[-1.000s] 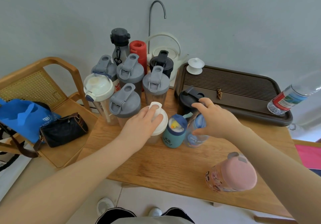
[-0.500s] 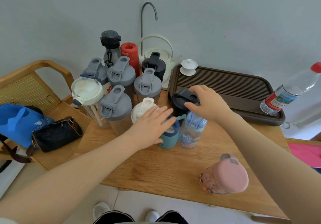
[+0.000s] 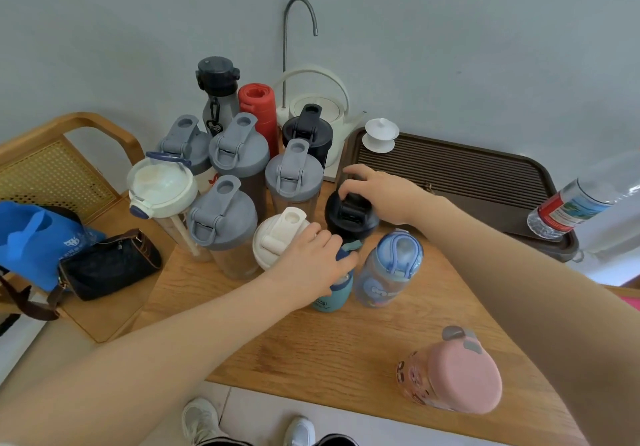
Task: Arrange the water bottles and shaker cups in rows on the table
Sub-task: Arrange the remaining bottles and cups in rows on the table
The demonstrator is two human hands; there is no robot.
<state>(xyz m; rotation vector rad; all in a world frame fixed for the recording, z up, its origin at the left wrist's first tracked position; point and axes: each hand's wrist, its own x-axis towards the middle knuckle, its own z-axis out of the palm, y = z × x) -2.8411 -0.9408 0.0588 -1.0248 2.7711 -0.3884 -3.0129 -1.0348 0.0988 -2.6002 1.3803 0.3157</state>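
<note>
Both hands on front row. Left hand (image 3: pixel 311 262) cupped over teal bottle (image 3: pixel 332 295), fingers curled round lid, likely to nudge into line. Right hand (image 3: pixel 384 193) gripped black shaker (image 3: pixel 349 217) lid beside tray (image 3: pixel 450 168). Pink bottle (image 3: pixel 453 373) well apart, unplaced.

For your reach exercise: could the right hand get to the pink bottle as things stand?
Probably yes. The pink bottle stands alone near the table edge, beneath the right forearm; the right hand only needs to leave the black shaker.

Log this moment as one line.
left hand: grips teal bottle | right hand: on black shaker lid | pink bottle: apart, near table edge | rows: unfinished
</note>
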